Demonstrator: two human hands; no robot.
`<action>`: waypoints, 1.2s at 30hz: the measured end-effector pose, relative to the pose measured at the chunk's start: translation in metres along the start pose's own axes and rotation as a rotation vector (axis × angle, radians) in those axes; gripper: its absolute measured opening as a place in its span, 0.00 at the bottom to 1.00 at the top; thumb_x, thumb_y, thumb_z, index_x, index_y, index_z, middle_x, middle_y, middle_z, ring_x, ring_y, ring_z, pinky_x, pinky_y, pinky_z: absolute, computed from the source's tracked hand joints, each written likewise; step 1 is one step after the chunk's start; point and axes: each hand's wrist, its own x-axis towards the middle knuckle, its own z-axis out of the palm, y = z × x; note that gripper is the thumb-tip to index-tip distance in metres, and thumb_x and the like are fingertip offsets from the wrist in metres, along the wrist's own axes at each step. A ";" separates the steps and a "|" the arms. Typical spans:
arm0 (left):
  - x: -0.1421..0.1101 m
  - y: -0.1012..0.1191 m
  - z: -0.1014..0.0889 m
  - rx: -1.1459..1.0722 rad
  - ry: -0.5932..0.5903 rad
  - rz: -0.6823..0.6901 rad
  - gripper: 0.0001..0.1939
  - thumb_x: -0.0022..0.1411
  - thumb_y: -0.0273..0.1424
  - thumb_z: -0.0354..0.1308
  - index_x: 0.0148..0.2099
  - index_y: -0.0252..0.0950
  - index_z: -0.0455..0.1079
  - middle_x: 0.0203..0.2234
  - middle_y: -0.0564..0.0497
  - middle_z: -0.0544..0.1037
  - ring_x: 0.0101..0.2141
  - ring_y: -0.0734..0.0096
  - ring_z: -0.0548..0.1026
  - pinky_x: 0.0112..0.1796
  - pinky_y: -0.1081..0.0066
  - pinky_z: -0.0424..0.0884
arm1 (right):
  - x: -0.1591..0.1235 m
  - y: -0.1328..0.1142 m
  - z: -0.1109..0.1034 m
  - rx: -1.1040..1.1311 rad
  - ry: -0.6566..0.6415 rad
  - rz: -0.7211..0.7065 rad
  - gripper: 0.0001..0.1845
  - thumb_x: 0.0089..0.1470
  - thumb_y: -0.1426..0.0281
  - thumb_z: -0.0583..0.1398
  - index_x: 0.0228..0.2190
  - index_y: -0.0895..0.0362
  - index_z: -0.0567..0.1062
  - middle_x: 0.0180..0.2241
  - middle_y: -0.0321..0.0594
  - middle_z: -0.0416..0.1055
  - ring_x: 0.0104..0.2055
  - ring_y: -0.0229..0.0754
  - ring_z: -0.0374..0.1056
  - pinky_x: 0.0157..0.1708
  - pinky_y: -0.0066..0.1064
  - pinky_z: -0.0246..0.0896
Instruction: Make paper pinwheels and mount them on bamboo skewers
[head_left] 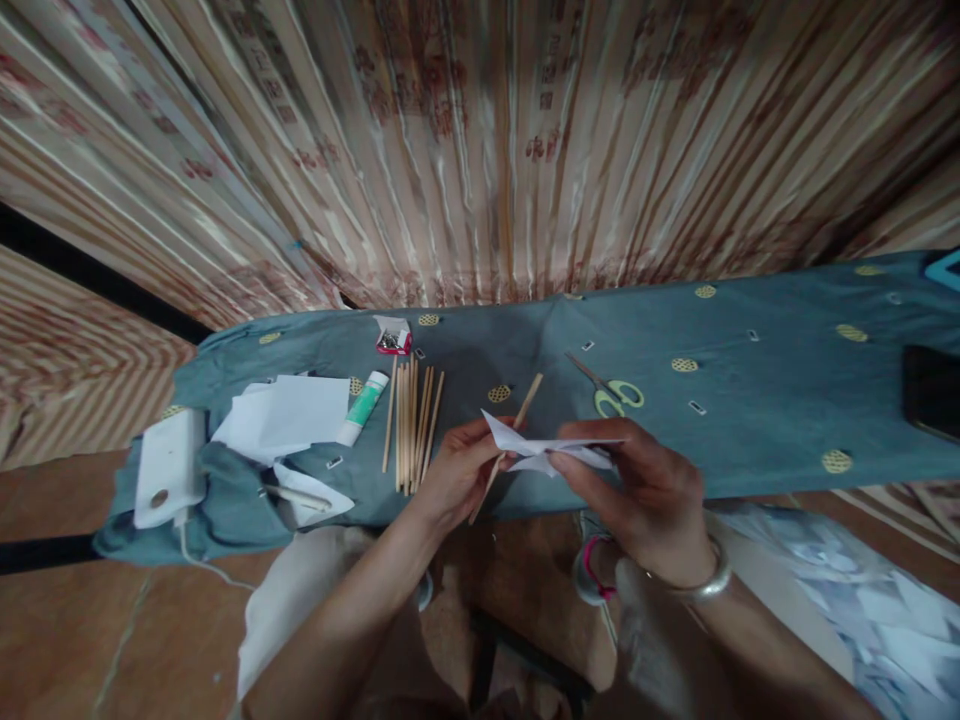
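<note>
A white paper pinwheel [531, 450] with pointed, folded corners is held up over the front edge of the cloth-covered table. My right hand [651, 490] pinches its right side between thumb and fingers. On the other side, my left hand [459, 468] is closed around a thin wooden stick [529, 396], which slants up past the paper. The left fingers also touch the pinwheel's left part. Whether the stick and paper are joined is hidden. A bundle of wooden sticks [409, 425] lies just left of my left hand.
Green-handled scissors [619, 396] lie behind my right hand. A glue stick [364, 408], white paper sheets [289, 415], a small red box of pins [393, 338], a pen [298, 496] and a white corded device [171, 468] are on the left. A dark phone [931, 390] lies far right.
</note>
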 end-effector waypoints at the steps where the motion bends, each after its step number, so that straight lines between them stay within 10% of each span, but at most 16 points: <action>1: -0.001 0.000 0.002 -0.003 -0.013 -0.018 0.17 0.35 0.34 0.77 0.28 0.31 0.79 0.18 0.53 0.74 0.20 0.81 0.66 0.26 0.78 0.61 | -0.002 -0.003 -0.003 -0.035 0.004 -0.033 0.10 0.52 0.77 0.65 0.37 0.52 0.76 0.32 0.33 0.79 0.31 0.36 0.75 0.31 0.26 0.70; 12: -0.015 0.003 0.005 0.130 -0.147 -0.076 0.15 0.43 0.37 0.74 0.22 0.31 0.75 0.16 0.54 0.69 0.21 0.81 0.62 0.25 0.76 0.57 | 0.004 -0.012 -0.015 -0.138 -0.013 -0.324 0.17 0.53 0.81 0.60 0.42 0.53 0.73 0.33 0.38 0.78 0.37 0.41 0.76 0.35 0.32 0.74; 36: -0.017 -0.003 0.003 0.068 -0.153 -0.151 0.17 0.41 0.36 0.75 0.25 0.30 0.73 0.14 0.58 0.66 0.13 0.90 0.51 0.16 0.80 0.44 | 0.005 -0.008 -0.014 -0.177 0.057 -0.337 0.16 0.54 0.80 0.61 0.44 0.53 0.71 0.33 0.35 0.78 0.37 0.40 0.76 0.36 0.32 0.75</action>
